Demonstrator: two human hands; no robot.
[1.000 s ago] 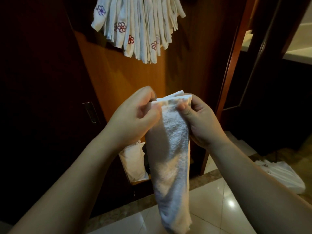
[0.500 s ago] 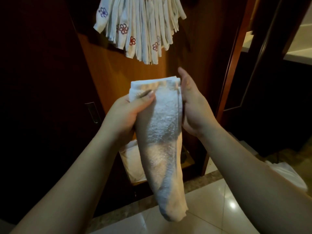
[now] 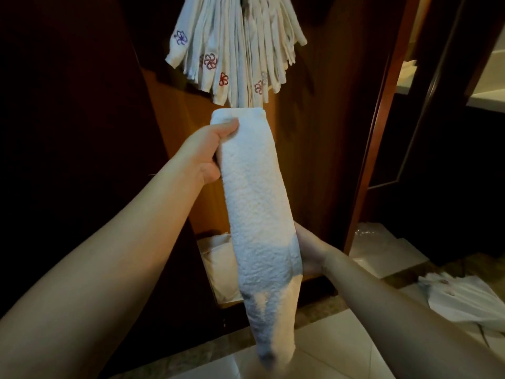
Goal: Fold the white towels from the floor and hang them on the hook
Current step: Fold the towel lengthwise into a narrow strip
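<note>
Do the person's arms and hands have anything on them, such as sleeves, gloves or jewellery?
Nothing shows. Both forearms are bare, with no sleeve in view. The left hand has no ring, glove or watch. The right hand is partly hidden, and its wrist is bare.

A warm orange-brown wooden panel stands at the middle, lit brighter than the dark wood to its left, which is nearly black. To the right a reddish wooden door frame runs up at a slant, with a dark panelled door beyond it. Far right, a pale ledge catches daylight. The floor near the bottom is glossy pale tile, edged by a speckled stone strip along the woodwork.
</note>
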